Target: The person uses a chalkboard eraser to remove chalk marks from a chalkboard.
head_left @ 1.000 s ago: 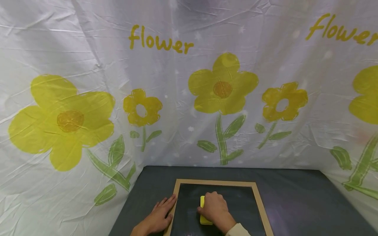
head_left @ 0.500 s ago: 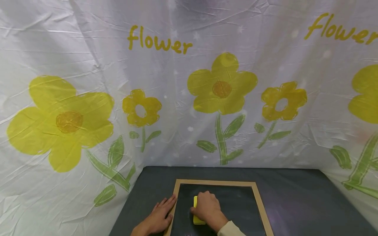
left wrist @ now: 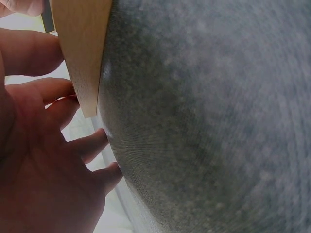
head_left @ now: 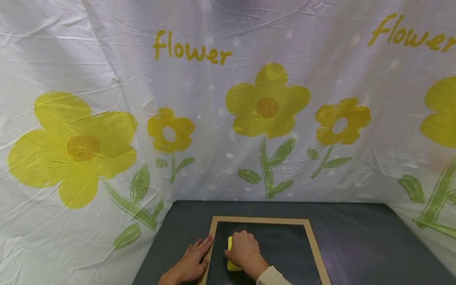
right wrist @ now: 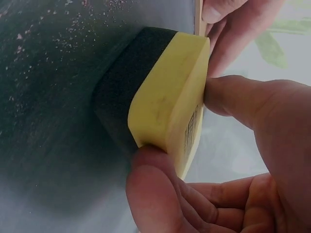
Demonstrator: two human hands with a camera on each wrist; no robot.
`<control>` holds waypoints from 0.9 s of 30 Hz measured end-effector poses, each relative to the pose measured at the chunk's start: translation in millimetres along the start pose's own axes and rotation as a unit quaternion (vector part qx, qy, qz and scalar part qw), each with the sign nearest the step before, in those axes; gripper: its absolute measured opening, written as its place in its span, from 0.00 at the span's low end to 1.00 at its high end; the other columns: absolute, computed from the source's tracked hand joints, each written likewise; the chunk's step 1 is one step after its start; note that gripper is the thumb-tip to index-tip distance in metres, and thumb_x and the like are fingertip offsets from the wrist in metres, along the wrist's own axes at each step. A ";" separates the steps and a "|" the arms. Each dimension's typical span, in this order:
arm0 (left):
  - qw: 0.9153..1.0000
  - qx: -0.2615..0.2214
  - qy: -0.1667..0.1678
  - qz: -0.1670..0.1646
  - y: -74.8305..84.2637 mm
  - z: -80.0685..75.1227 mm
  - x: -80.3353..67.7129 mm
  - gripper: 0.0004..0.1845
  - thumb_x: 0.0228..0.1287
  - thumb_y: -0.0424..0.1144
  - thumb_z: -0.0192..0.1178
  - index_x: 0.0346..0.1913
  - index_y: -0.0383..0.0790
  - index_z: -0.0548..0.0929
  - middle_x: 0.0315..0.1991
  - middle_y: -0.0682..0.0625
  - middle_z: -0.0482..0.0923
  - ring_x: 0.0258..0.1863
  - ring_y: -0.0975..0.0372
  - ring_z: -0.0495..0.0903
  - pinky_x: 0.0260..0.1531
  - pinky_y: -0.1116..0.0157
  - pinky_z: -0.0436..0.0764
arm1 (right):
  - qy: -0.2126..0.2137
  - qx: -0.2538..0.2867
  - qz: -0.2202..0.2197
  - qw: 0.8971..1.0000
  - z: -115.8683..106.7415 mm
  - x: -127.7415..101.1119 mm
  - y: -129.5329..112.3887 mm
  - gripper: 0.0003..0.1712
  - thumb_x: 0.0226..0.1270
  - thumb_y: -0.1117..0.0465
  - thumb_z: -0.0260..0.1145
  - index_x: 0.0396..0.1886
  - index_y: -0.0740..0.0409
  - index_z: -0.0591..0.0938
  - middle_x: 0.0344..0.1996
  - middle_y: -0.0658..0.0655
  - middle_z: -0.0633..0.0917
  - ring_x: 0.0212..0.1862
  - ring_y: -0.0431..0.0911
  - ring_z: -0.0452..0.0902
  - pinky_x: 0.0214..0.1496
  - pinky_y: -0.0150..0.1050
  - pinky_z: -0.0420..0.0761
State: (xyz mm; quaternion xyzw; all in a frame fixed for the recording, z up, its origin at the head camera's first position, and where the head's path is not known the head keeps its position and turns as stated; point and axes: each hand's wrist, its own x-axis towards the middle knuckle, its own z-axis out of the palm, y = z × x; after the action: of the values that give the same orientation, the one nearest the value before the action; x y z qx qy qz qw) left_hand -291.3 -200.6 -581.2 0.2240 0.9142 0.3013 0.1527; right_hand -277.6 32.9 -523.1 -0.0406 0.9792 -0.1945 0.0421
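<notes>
A blackboard (head_left: 278, 249) with a light wooden frame lies on the dark table. My right hand (head_left: 244, 250) grips a yellow blackboard eraser (head_left: 233, 266) toward the board's left side. In the right wrist view, the thumb and fingers hold the yellow back of the eraser (right wrist: 160, 92), and its black felt faces down onto the board surface. My left hand (head_left: 190, 262) rests along the left side of the wooden frame, fingers stretched out. The left wrist view has this hand's fingertips at the frame edge (left wrist: 85, 53) and on the tabletop.
Pinkish-white chalk specks (right wrist: 77, 29) dot the board near the eraser. Dark tabletop (head_left: 367, 245) extends right of and behind the board. A white curtain (head_left: 210, 166) printed with yellow flowers hangs around the table's back and sides.
My right hand has slid the eraser leftward across the board, nearer the left frame edge. The left hand has stayed at the frame.
</notes>
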 end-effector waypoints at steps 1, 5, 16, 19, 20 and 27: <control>1.000 0.000 0.000 0.000 -0.3 0.0 -0.2 0.37 0.81 0.38 0.59 0.88 0.41 0.62 0.89 0.41 0.55 0.85 0.29 0.52 0.74 0.19 0.48 | 0.001 0.000 0.000 1.000 0.5 0.3 0.0 0.29 0.62 0.43 0.84 0.45 0.64 0.89 0.34 0.60 0.84 0.36 0.54 0.85 0.43 0.55 0.90; 1.000 0.000 -0.002 0.000 -1.3 0.2 0.2 0.37 0.81 0.38 0.59 0.88 0.42 0.62 0.89 0.42 0.54 0.85 0.29 0.52 0.75 0.20 0.48 | 0.007 0.002 0.001 1.000 2.3 1.1 0.3 0.28 0.60 0.43 0.84 0.43 0.64 0.89 0.33 0.59 0.83 0.35 0.54 0.85 0.42 0.55 0.90; 1.000 -0.001 -0.004 0.003 -1.7 0.3 -1.1 0.36 0.83 0.40 0.58 0.88 0.42 0.62 0.89 0.41 0.54 0.86 0.29 0.52 0.75 0.20 0.48 | 0.019 0.003 -0.001 1.000 1.7 -2.2 3.0 0.27 0.59 0.44 0.84 0.40 0.63 0.88 0.31 0.58 0.83 0.33 0.53 0.84 0.40 0.54 0.90; 1.000 -0.001 -0.003 0.003 -0.5 -0.1 -1.5 0.36 0.82 0.39 0.58 0.88 0.41 0.62 0.89 0.41 0.54 0.86 0.29 0.52 0.75 0.20 0.47 | 0.024 0.004 0.000 1.000 -0.4 -3.2 5.3 0.27 0.59 0.44 0.84 0.41 0.64 0.89 0.32 0.59 0.83 0.34 0.53 0.84 0.41 0.54 0.90; 1.000 -0.002 -0.003 0.003 -0.2 -0.3 -1.6 0.36 0.83 0.39 0.58 0.88 0.41 0.62 0.89 0.41 0.54 0.86 0.29 0.51 0.75 0.20 0.47 | 0.026 0.004 0.001 1.000 -1.1 -3.5 6.4 0.28 0.59 0.44 0.84 0.42 0.64 0.89 0.32 0.59 0.84 0.34 0.53 0.85 0.42 0.54 0.90; 1.000 0.006 -0.006 -0.001 1.0 -1.7 -0.8 0.36 0.82 0.39 0.57 0.88 0.41 0.62 0.89 0.41 0.55 0.86 0.29 0.52 0.75 0.20 0.48 | 0.024 -0.002 0.021 0.999 -5.6 -6.4 20.8 0.30 0.59 0.42 0.85 0.44 0.63 0.89 0.33 0.59 0.84 0.35 0.53 0.85 0.42 0.54 0.91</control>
State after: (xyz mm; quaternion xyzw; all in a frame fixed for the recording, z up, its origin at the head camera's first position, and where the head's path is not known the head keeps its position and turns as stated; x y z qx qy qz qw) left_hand -291.0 -201.1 -579.1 0.2257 0.9152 0.2944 0.1575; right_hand -273.2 54.8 -525.5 -0.0158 0.9809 -0.1925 0.0225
